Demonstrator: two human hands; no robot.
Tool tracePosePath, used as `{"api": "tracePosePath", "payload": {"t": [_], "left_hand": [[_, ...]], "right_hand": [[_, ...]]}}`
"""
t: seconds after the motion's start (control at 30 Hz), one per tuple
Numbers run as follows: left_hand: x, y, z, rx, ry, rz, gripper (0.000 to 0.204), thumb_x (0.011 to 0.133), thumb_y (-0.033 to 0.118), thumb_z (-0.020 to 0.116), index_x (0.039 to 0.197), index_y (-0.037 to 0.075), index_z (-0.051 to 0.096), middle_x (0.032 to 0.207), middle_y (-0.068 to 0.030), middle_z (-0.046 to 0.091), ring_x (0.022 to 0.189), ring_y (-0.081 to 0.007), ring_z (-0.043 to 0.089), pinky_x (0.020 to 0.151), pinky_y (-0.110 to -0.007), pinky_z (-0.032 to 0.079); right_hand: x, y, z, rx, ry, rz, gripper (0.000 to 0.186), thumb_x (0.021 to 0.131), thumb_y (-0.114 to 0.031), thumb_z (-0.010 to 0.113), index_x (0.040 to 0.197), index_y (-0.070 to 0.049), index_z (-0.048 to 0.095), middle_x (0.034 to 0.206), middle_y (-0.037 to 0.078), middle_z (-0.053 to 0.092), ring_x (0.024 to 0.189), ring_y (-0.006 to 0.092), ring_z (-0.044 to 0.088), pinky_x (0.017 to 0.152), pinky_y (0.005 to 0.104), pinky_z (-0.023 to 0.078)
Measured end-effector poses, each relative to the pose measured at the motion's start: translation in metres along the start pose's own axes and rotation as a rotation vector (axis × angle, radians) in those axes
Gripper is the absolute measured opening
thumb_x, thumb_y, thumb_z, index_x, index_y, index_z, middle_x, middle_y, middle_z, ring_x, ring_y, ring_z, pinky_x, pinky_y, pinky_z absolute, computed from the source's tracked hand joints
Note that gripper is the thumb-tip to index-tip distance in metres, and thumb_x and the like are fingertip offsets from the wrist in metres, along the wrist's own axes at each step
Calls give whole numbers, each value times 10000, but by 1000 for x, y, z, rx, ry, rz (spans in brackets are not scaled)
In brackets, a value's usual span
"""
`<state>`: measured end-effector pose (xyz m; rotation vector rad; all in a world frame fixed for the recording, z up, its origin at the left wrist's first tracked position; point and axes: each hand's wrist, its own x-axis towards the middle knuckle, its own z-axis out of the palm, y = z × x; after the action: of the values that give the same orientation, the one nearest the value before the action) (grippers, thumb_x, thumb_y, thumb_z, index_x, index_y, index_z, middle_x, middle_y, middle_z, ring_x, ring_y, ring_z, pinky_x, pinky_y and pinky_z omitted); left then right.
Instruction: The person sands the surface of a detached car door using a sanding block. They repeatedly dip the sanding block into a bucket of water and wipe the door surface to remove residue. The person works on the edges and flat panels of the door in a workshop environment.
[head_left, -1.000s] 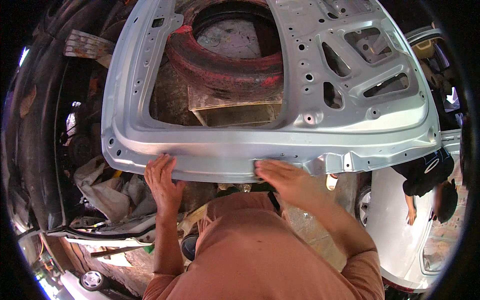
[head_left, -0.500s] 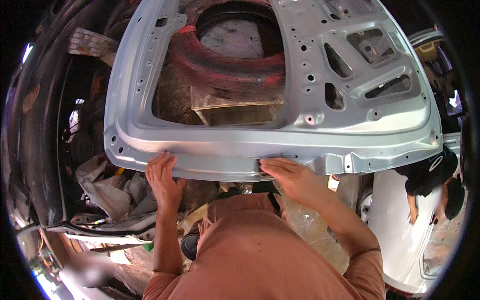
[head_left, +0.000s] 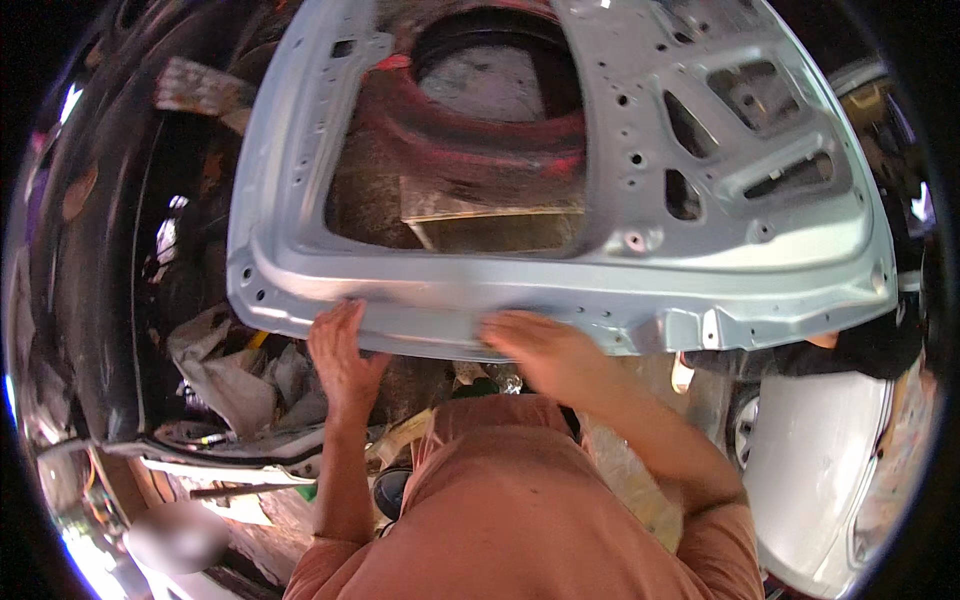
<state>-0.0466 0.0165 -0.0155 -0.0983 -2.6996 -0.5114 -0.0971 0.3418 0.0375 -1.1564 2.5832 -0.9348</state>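
A bare silver-grey car door panel (head_left: pixel 400 285) with several cutouts lies in front of me, its near edge toward my body. At that edge, left of the middle, my left hand (head_left: pixel 345 355) is closed round the rim, fingers on top and thumb lower down. My right hand (head_left: pixel 545 350) presses on the same edge farther right, its fingers together and bent over the metal. Motion smears those fingertips, and whatever lies under them is hidden.
Beneath the panel a tyre marked with red (head_left: pixel 480 140) rests over a box-like stand (head_left: pixel 490 230). Crumpled grey sheeting (head_left: pixel 225 370) lies at left beside a dark car body (head_left: pixel 100 250). A white car part (head_left: pixel 815 470) stands at right, near a person in dark clothing (head_left: pixel 850 350).
My right hand has slid left along the edge, closer to my left hand, which keeps its place on the rim. The person at right has shifted, partly behind the panel.
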Motion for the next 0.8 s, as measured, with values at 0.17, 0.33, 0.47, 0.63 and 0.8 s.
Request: {"api": "tracePosePath", "payload": {"t": [0.17,0.33,0.47,0.63,0.8], "left_hand": [[-7,0,4,48,3,-86,945,638,235,949,1482,84,553,1412,-165,635,1356,-414,546,1173,-576,371],[2,4,-21,-83,-153,-157,947,666,239,950,1494,57,528,1430,-208,623,1336,-422,573,1137,-534,435],[-1,15,-34,-222,-40,-104,905,737,184,906,1513,-17,486,1484,-205,590,1411,-382,539,1238,-541,360],[0,34,4,-55,17,-65,747,762,215,841,1433,3,589,1511,-183,540,1501,-331,434,1319,-546,233],[-13,52,68,176,153,-88,594,900,198,698,1415,-80,597,1580,-281,450,1539,-444,340,1321,-580,167]], "right_hand": [[0,-7,-19,-33,-40,-12,424,932,30,591,1349,-8,658,1451,164,646,1359,329,612,1160,441,494],[111,-61,46,17,-8,-220,330,954,-19,567,1268,3,669,1323,222,695,1248,405,650,1057,489,542],[111,-61,56,34,38,-299,354,993,12,521,1325,19,645,1312,261,683,1224,461,641,1051,548,513],[80,-16,42,-110,-59,0,387,1057,-37,491,1415,51,608,1374,270,662,1301,427,619,1118,493,478],[19,-53,-16,-63,-82,-52,370,1046,-125,647,1366,61,662,1350,279,685,1257,414,656,1102,441,510]]}}
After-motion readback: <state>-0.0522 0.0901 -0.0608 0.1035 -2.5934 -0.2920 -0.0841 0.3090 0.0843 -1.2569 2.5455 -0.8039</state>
